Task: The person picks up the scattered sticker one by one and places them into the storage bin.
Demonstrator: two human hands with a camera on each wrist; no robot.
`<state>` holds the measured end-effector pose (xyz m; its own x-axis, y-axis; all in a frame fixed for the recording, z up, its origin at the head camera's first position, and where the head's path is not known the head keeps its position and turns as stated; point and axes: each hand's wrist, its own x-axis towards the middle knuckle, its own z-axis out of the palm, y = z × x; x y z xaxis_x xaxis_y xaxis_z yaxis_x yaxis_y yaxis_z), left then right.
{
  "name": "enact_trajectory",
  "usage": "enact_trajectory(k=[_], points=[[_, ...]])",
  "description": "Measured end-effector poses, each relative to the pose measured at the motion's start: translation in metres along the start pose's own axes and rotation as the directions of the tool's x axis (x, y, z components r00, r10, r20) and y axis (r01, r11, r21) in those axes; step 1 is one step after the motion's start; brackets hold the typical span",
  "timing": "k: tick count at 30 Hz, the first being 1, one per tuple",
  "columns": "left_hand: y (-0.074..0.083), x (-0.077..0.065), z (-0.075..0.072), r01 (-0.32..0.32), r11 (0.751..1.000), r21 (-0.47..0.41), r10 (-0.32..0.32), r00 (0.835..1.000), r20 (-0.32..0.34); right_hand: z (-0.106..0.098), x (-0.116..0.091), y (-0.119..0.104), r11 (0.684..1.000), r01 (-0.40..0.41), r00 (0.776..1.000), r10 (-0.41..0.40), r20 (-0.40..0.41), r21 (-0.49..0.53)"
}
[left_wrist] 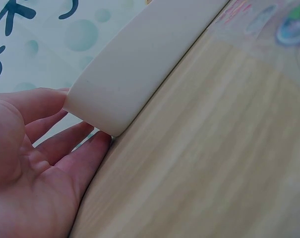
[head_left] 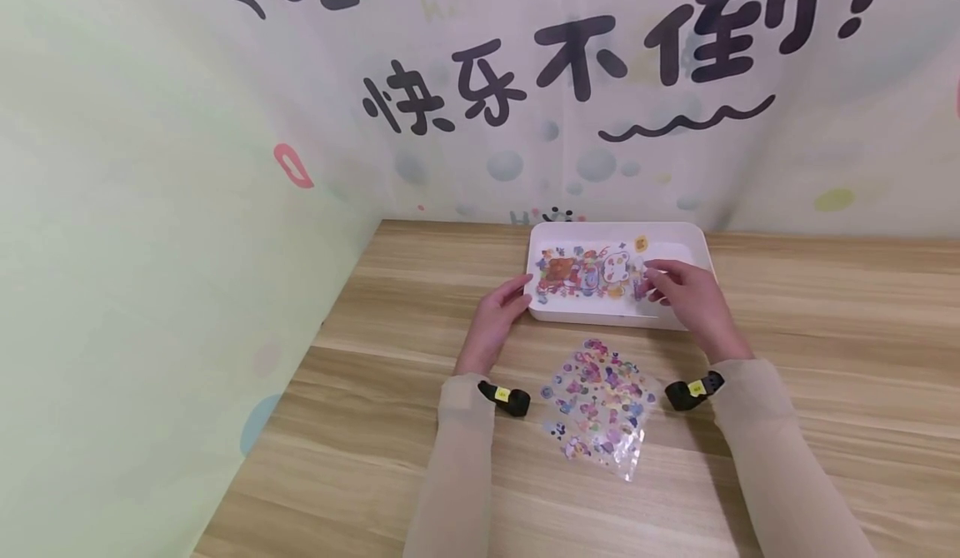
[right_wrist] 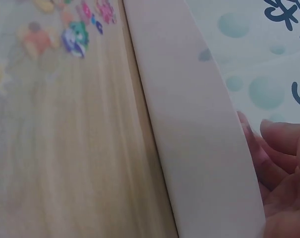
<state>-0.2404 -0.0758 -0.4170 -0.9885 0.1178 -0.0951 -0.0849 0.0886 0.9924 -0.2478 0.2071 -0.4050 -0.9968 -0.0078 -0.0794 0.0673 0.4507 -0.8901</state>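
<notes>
Head view: left hand (head_left: 493, 321), fingers relaxed, touches white tray (head_left: 585, 316); right hand (head_left: 692, 298), fingertips indistinct, grip cannot be told; stickers (head_left: 573, 275) to its left.

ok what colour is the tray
White, like the tray's outer wall; it shows best in the head view.

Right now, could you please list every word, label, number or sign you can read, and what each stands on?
"快乐不倒!": backdrop, large black characters.
"hi": same backdrop, pale.
Other backdrop lettering: cut off or hidden.
Yellow labels at both wrists: too small.
Tray stickers, table stickers: no readable print.
</notes>
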Motion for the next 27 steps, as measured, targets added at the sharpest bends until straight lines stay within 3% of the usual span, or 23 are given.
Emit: enact_trajectory(k=[2,7,9,14,18,27], points=[[-0.006,0.004,-0.001,-0.006,1.0,-0.005,0.006,1.0,-0.005,0.0,-0.001,-0.002,1.0,-0.003,1.0,0.003,0.002,-0.022],[-0.021,0.014,-0.002,-0.026,1.0,-0.012,0.026,0.999,-0.019,0.008,0.033,0.049,0.994,0.046,0.997,-0.052,-0.053,-0.103],[-0.017,0.012,-0.002,-0.028,0.999,-0.02,0.028,1.0,-0.013,0.01,0.045,0.066,0.989,0.062,0.995,-0.071,-0.067,-0.131],[-0.003,0.002,-0.001,-0.038,0.999,-0.018,0.038,0.999,0.001,0.006,0.02,0.028,0.991,0.029,0.999,-0.035,-0.041,-0.134],[-0.001,0.0,0.0,-0.048,0.999,-0.011,0.048,0.999,0.002,0.003,0.003,0.003,0.985,0.011,1.0,-0.012,-0.003,-0.174],[0.0,0.0,-0.001,-0.044,0.999,0.015,0.044,0.999,0.003,0.004,0.002,-0.001,0.964,0.005,0.999,0.007,0.043,-0.265]])
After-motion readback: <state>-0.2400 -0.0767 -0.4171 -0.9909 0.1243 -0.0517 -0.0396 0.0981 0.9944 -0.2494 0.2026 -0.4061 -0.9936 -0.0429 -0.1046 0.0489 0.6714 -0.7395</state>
